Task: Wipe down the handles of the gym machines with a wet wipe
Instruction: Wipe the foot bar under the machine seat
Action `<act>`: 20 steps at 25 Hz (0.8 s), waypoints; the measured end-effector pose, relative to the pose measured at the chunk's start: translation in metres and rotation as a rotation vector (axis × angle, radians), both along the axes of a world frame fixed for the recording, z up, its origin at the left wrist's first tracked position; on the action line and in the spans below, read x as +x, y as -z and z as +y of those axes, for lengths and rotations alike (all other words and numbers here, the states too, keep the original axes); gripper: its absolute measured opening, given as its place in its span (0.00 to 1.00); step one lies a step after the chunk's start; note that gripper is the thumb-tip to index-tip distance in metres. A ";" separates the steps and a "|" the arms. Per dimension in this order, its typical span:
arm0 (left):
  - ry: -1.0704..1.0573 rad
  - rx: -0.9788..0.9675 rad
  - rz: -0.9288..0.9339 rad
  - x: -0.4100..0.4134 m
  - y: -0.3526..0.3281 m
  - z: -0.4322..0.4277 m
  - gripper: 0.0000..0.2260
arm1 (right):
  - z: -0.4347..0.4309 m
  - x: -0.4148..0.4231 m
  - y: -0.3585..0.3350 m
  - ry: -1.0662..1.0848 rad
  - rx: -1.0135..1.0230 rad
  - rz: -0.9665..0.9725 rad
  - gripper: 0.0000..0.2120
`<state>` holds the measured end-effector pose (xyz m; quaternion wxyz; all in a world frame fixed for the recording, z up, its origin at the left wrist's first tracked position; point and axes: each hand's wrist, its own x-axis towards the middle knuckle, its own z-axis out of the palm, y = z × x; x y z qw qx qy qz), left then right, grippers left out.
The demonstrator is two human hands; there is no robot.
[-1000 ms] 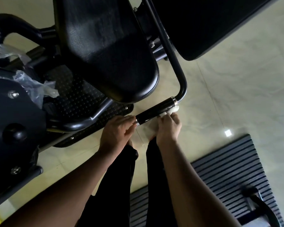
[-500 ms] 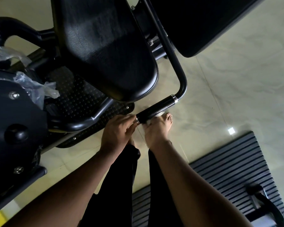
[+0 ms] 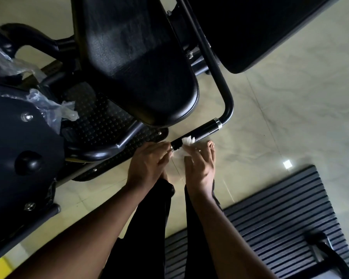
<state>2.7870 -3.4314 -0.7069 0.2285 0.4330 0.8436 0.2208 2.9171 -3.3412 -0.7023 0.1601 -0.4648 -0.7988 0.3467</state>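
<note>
Under the black padded seat (image 3: 141,63), my left hand (image 3: 149,166) curls against the near end of the black cylindrical machine handle (image 3: 204,130), can't tell if it's actually gripping; my right hand (image 3: 199,170) clamps the crumpled white wet wipe (image 3: 187,140) round that handle.

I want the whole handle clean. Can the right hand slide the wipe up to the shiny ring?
Probably yes. The right hand holds the wipe on the handle, and the stretch up to the shiny ring looks bare and uncovered.
</note>
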 end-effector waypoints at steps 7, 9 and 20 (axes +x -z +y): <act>0.003 0.027 0.039 0.000 -0.007 0.000 0.15 | 0.035 0.001 0.023 -0.755 0.426 -0.117 0.18; -0.018 0.025 0.026 0.001 -0.005 0.001 0.14 | 0.054 0.007 0.031 -0.841 0.485 -0.120 0.17; -0.008 -0.033 -0.045 -0.002 -0.010 0.009 0.11 | 0.085 0.012 0.011 -0.297 0.166 -0.327 0.26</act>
